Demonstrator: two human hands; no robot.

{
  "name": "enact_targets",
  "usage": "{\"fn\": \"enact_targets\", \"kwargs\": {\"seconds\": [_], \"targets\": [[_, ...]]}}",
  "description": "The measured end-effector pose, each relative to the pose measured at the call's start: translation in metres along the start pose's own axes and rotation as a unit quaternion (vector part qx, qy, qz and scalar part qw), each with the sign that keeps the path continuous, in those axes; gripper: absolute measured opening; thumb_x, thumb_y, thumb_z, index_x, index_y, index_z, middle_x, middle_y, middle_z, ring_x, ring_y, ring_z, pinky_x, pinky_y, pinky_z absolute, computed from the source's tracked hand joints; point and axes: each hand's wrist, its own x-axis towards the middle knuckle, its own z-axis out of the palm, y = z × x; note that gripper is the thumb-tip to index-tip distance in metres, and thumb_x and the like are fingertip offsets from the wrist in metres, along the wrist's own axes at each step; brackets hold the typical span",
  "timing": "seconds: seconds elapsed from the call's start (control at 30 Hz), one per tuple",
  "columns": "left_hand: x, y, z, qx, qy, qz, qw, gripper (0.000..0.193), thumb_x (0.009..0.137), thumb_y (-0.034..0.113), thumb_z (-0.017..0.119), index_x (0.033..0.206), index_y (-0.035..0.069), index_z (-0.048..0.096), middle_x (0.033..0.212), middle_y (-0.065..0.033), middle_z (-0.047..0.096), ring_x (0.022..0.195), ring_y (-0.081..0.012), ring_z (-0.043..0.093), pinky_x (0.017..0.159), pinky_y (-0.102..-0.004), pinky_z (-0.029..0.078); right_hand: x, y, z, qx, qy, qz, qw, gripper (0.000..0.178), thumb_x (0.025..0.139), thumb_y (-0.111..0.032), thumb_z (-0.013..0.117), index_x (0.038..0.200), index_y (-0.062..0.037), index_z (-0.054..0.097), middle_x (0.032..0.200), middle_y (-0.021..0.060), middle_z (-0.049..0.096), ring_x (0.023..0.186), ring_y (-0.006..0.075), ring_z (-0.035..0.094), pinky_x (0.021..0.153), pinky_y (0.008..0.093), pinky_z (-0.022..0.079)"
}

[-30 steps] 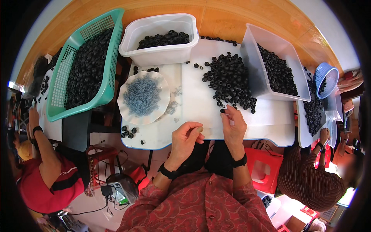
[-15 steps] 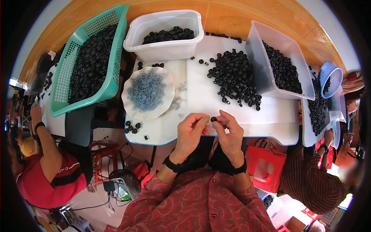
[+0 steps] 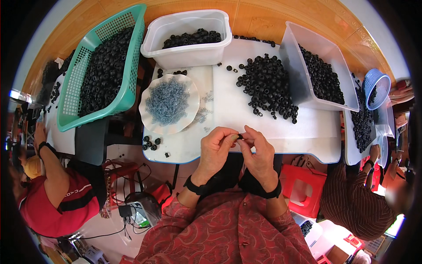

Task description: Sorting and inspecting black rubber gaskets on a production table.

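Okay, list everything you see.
Worktable: one, white, centre
Scalloped plate: one, white, worktable left
Small pieces: many, greyish, on plate
Large basket: one, green, back left
Tub: one, white, back centre
Bin: one, translucent, back right
Small basket: one, blue, far right
Parts: many, black, worktable, baskets, tub, bin
Stools: at least two, red, floor
People: at least two, red and brown clothing, sides
Held part: one, black, front centre
Left hand: one, bare, front
Right hand: one, bare, front
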Motion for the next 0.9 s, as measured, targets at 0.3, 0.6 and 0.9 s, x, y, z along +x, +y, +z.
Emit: {"fn": "enact_targets", "kwargs": {"seconds": [0.3, 0.6, 0.9], "targets": [[0.000, -0.002, -0.002, 0.120, -0.001, 0.108, 0.987, 0.007, 0.093, 0.000, 0.063, 0.099, -0.002, 0.066, 0.086, -0.0073, 0.069, 0.074, -0.0126, 0.066, 0.068, -0.0243, 0.055, -0.002, -0.001, 0.003, -0.038, -0.005, -0.047, 0.998, 0.044, 0.080, 0.007, 0.071, 0.121, 0.0026, 0.056, 0.090, 0.0146, 0.067, 0.073, 0.0247, 0.070, 0.058, 0.0313, 0.058], [0.003, 0.001, -0.013, -0.008, -0.028, 0.019, 0.999, 0.008, 0.091, 0.000, 0.066, 0.098, -0.003, 0.068, 0.086, -0.0061, 0.071, 0.074, -0.0100, 0.066, 0.068, -0.0233, 0.055, -0.001, -0.010, 0.005, -0.016, 0.032, -0.066, 0.997, 0.039, 0.077, 0.009, 0.074, 0.113, 0.0039, 0.059, 0.092, 0.0166, 0.067, 0.076, 0.0260, 0.071, 0.062, 0.0314, 0.059], [0.009, 0.011, -0.028, -0.059, -0.068, -0.078, 0.993, 0.008, 0.088, 0.002, 0.070, 0.096, -0.001, 0.071, 0.083, -0.0047, 0.071, 0.071, -0.0076, 0.064, 0.064, -0.0211, 0.054, -0.001, -0.011, 0.006, 0.004, 0.013, -0.056, 0.998, 0.035, 0.077, 0.010, 0.073, 0.109, 0.0039, 0.060, 0.094, 0.0169, 0.067, 0.079, 0.0272, 0.070, 0.064, 0.0316, 0.058]]}}
